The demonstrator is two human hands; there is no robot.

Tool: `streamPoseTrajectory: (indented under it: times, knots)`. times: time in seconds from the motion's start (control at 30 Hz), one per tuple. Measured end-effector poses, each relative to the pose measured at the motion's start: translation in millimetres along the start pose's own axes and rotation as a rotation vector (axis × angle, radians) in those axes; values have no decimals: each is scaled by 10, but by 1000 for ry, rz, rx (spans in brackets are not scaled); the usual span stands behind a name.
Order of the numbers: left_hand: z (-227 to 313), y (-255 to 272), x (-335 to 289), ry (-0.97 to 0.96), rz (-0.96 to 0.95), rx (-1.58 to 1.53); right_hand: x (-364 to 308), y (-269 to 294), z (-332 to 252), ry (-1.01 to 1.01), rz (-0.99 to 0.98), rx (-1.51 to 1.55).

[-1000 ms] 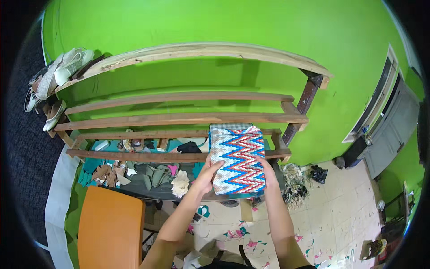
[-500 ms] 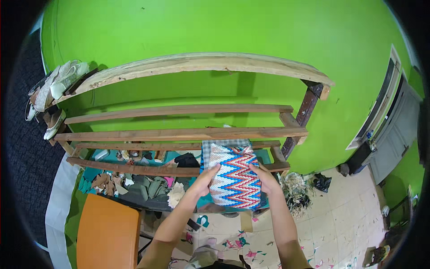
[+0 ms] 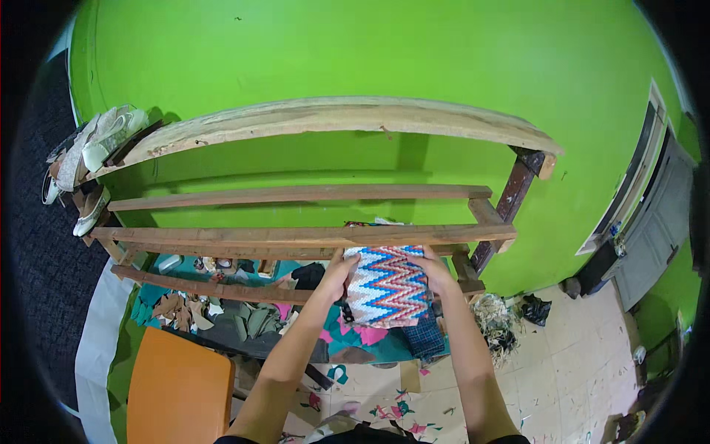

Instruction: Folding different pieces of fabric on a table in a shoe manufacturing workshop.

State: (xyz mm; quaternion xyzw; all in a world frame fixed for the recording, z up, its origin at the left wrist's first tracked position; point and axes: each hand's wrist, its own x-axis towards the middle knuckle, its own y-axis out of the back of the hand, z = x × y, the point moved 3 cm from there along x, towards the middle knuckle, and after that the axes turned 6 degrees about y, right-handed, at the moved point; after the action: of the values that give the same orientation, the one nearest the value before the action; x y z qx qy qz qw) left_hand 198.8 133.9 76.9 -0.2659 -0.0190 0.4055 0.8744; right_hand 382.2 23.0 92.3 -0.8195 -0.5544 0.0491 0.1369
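My two hands hold a folded stack of fabric (image 3: 386, 288) with a blue, red and white zigzag pattern, at the lower rails of a wooden rack (image 3: 303, 237). My left hand (image 3: 339, 274) grips its left side, and my right hand (image 3: 435, 271) its right side. The far part of the bundle reaches in under the middle front rail. Beneath its near edge shows a pinkish layer. A dark blue checked cloth (image 3: 424, 337) lies just below, near my right wrist. My fingers are partly hidden by the bundle's edges.
Light-coloured shoes (image 3: 115, 140) stand at the rack's left end. Fabric scraps (image 3: 255, 311) cover a low surface behind and below the rails. An orange tabletop (image 3: 177, 385) is at lower left. Right of the rack are a heap of shredded strips (image 3: 492, 322) and a black bag (image 3: 535, 309).
Both hands have pushed the fabric stack forward, its far end now under the middle front rail. The grey checked far edge is hidden now, and the dark blue cloth below has come into view.
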Motion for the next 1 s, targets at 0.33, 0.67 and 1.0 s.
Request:
streamPoseTrajectory:
  times: [0.33, 0.67, 1.0]
  knots:
    - [-26, 111, 507, -258, 296, 411, 463, 284, 153, 184, 211, -488]
    - [104, 176, 651, -476, 380, 1016, 426, 163, 34, 324, 293, -669]
    - [-16, -444, -163, -674, 189, 1765, -110, -501, -37, 317, -166, -1541]
